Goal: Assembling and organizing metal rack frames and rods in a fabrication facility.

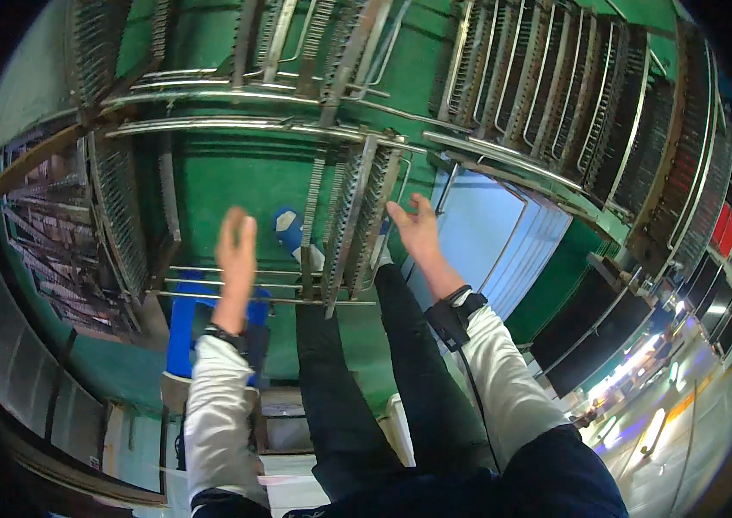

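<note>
Between my two hands stand toothed metal rack strips (355, 220), narrow and comb-like, resting on horizontal metal rods. My left hand (236, 250) is to the left of them, fingers stretched out and somewhat blurred, holding nothing. On the other side my right hand (418, 229) is raised with its thumb and fingers apart, close to the right edge of the strips. Whether its fingertips touch the metal I cannot tell. A pair of metal rails (228, 125) runs across beyond both hands.
More toothed racks fill a frame (547, 86) at the far right, and others (115, 216) stand at the left. A blue stool (183, 324) is beside my left forearm. Pale blue sheets (478, 216) lie right of my right hand. My shoe (290, 229) is on the green floor (236, 177).
</note>
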A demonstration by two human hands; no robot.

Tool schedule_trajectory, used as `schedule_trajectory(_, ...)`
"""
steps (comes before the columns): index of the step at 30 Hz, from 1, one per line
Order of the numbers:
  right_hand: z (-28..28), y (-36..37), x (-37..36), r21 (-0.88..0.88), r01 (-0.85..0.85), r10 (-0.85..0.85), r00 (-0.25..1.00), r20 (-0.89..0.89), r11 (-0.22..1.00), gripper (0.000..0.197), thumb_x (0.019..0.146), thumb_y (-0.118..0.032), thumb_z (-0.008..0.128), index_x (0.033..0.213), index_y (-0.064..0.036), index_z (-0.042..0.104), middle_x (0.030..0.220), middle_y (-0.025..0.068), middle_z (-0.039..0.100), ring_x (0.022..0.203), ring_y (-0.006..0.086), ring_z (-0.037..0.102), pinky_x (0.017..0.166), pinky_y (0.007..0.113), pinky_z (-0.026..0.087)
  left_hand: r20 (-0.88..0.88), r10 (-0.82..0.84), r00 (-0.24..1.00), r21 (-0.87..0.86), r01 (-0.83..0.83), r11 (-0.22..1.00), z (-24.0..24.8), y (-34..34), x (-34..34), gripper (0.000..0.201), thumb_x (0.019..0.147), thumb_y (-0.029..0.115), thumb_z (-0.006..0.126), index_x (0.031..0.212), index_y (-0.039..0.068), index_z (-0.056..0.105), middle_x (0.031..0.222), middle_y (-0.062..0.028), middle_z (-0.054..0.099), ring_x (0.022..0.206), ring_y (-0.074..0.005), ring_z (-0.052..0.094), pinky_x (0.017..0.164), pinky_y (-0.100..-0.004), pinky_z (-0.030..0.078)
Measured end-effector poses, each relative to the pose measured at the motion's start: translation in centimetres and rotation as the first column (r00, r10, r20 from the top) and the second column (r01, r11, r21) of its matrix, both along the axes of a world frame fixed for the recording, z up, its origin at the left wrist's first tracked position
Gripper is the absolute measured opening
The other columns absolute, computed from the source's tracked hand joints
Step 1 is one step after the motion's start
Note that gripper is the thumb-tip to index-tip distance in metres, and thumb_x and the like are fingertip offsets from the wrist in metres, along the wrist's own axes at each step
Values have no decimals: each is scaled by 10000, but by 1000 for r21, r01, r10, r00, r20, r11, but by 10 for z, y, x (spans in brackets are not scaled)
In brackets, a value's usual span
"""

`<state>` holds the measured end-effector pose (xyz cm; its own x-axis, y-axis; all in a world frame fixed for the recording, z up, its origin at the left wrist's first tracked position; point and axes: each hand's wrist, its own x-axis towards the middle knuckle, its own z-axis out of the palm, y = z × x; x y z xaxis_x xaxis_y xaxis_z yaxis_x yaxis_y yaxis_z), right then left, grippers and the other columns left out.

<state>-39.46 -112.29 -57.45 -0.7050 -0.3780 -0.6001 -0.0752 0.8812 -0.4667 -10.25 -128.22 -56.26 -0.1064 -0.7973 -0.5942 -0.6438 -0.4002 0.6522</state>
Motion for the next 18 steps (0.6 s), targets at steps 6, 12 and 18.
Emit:
schedule_trajectory(6,5,-6,4,34,-253,236,937,259,967,824,825,-599,609,1338,22,440,1245,325,493,1203,438,459,1007,461,391,-268,431,862,593,-205,778,-49,56,-56,927,922,712,247,1498,-8,152,1507,-186,316,1431,-282,218,1163,-417,84)
schedule_trajectory(12,10,-3,-4,-136,-197,236,878,416,971,789,896,-517,548,1435,11,316,1154,226,448,1078,324,459,949,381,397,-217,542,812,702,-256,665,-66,67,-108,880,922,707,274,1465,14,281,1448,-125,402,1297,-262,392,1087,-375,282)
schedule_trajectory(18,15,-4,-14,-192,-74,162,853,496,979,667,874,-475,594,1351,-41,421,1276,248,491,1220,397,352,1050,458,302,-208,503,839,880,-64,471,-43,83,-161,787,946,655,340,1477,75,316,1421,-111,435,1266,-236,428,1061,-357,336)
